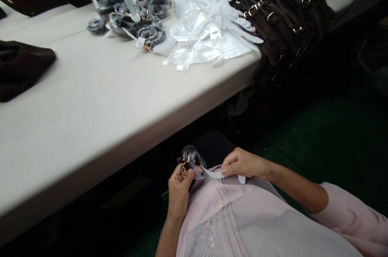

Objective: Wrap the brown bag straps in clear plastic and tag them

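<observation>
In my left hand (179, 187) is a coiled dark strap (190, 158) wrapped in clear plastic, with a gold snap hook (183, 169) showing near my thumb. My right hand (242, 163) pinches a white serrated tie strip (214, 173) that runs from the coil. The strip's rounded end (241, 179) sticks out below my right fingers. Both hands are held over my lap, below the table edge.
A long pale table (91, 99) spans the left. On it lie several wrapped strap coils (148, 34), a pile of white tie strips (224, 6) and clear plastic bags (206, 43). Dark brown buckled straps (273, 26) hang over the far end. Dark brown fabric (21, 67) lies at left.
</observation>
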A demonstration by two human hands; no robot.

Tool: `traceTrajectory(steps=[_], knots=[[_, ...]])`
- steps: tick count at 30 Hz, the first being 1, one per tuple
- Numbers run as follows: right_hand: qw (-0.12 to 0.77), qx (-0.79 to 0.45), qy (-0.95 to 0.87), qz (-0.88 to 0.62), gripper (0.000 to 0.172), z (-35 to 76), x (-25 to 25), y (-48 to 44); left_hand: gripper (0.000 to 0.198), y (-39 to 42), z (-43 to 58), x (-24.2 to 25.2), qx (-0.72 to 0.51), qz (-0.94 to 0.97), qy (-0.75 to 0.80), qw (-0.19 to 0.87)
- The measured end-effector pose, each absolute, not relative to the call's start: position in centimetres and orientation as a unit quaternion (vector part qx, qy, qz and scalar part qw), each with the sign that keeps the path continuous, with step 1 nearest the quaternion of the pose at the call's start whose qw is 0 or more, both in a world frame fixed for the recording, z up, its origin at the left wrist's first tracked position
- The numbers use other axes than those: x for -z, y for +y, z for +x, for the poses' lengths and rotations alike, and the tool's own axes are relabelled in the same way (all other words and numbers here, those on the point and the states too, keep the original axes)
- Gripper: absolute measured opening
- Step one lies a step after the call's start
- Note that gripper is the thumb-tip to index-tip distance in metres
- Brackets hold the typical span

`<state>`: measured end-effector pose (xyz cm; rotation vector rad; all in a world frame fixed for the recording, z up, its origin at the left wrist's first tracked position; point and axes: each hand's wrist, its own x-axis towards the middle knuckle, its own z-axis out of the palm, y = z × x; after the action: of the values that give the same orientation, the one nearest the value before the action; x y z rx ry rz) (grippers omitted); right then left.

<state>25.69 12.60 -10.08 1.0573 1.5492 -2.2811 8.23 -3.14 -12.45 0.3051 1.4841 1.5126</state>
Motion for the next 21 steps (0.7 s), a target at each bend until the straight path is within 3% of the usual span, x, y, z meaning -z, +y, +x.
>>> traceTrajectory(steps=[4, 10, 15, 18, 21], knots=[[0.05, 0.78, 0.505, 0.365, 0.037, 24.5, 11.0, 12.7, 0.025, -3.2, 7.9, 11.9, -0.599, 0.17, 0.626, 0.469], [-0.033, 0.684, 0.572, 0.452, 0.035, 22.3, 12.4, 12.7, 0.027, -3.5, 8.0, 11.7, -0.513, 0.241, 0.689, 0.452], [-0.104, 0.609, 0.677, 0.399, 0.021, 22.2, 11.5, 11.7, 0.027, -3.6, 8.3, 12.3, -0.514, 0.221, 0.687, 0.463], [-0.077, 0.597, 0.715, 0.357, 0.016, 22.4, 10.8, 10.8, 0.025, -3.6, 8.3, 12.7, -0.51, 0.217, 0.692, 0.463], [-0.007, 0.625, 0.699, 0.347, 0.023, 22.3, 10.8, 10.1, 0.025, -3.6, 8.3, 12.8, -0.496, 0.233, 0.705, 0.451]])
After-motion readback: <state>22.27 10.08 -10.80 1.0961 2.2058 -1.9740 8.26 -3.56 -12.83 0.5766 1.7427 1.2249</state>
